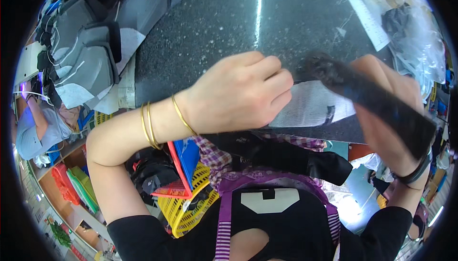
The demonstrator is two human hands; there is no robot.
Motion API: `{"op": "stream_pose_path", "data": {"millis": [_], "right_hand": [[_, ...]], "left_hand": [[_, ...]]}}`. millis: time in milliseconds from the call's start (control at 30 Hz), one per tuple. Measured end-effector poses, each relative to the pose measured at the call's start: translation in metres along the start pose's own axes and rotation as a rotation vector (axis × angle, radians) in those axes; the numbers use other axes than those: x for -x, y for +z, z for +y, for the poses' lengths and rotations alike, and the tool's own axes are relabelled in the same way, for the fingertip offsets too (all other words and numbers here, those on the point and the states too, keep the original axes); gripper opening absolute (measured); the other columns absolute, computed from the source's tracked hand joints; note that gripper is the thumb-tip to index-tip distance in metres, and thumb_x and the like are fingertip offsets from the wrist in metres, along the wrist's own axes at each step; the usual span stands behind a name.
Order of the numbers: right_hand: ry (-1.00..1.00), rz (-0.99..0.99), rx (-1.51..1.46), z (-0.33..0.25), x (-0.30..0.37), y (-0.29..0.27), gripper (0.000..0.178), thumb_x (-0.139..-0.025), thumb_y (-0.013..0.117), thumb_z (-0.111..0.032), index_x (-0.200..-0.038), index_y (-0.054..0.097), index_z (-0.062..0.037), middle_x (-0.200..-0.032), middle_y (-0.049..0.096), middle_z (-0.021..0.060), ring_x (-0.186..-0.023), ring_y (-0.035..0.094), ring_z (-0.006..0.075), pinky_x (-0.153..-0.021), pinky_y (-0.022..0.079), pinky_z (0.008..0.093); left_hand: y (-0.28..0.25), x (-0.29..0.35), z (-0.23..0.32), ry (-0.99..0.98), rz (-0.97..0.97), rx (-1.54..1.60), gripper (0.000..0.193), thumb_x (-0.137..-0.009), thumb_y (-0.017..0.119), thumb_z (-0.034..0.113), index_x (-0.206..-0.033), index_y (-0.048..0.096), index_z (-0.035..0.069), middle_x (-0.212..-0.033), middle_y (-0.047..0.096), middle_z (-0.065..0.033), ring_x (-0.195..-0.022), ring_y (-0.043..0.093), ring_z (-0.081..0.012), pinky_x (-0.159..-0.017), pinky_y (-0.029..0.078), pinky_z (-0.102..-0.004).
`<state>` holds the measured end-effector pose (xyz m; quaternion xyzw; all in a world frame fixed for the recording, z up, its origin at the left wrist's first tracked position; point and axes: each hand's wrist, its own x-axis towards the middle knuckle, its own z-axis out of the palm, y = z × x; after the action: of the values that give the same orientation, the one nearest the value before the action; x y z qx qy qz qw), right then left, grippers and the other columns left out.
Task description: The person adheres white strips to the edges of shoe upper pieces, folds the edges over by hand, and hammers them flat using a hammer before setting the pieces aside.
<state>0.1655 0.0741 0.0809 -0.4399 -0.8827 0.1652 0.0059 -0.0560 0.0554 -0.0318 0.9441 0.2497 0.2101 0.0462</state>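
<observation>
My left hand (243, 91) is curled into a fist over the near edge of the dark table, back of the hand up. Its fingers hide whatever they may hold. Just below it, a black cloth-like piece (286, 157) hangs in front of my lap; whether the fist grips it I cannot tell. My right hand (381, 89) is closed around a long, dark brush-like thing (377, 101), blurred, with a fuzzy end toward the left hand. Between the hands, a whitish-grey flat piece (312, 103) with a dark mark lies at the table edge.
The dark speckled table (214, 17) stretches ahead. Stacked grey and black padded pieces (90, 46) lie at left, clear plastic bags (417, 46) and a white strip (362, 10) at right. Below left are a yellow basket (183, 213) and a red-edged tray (180, 175). Another person (36, 127) sits far left.
</observation>
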Motion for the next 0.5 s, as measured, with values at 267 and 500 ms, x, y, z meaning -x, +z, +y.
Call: {"op": "stream_pose_path", "data": {"millis": [267,500], "right_hand": [[-0.017,-0.166,-0.085,-0.009,-0.01,0.011,0.015,-0.08,0.064,-0.012,-0.092,0.058,-0.0045,-0.084,0.059,0.0139,-0.082,0.06,0.0359,-0.068,0.045,0.0394],[-0.013,-0.117,-0.139,-0.023,-0.026,0.017,0.016,-0.078,0.064,-0.006,-0.093,0.059,-0.0008,-0.081,0.058,0.0157,-0.075,0.059,0.0385,-0.066,0.045,0.04]], "left_hand": [[-0.023,0.014,-0.026,0.089,-0.155,0.143,0.019,-0.07,0.066,0.008,-0.089,0.065,0.002,-0.096,0.062,-0.007,-0.085,0.063,-0.0243,-0.066,0.055,-0.0321],[-0.024,0.032,-0.045,0.073,-0.061,0.206,0.022,-0.071,0.072,0.01,-0.091,0.065,0.003,-0.097,0.062,-0.0079,-0.083,0.061,-0.0259,-0.069,0.053,-0.0333]]}}
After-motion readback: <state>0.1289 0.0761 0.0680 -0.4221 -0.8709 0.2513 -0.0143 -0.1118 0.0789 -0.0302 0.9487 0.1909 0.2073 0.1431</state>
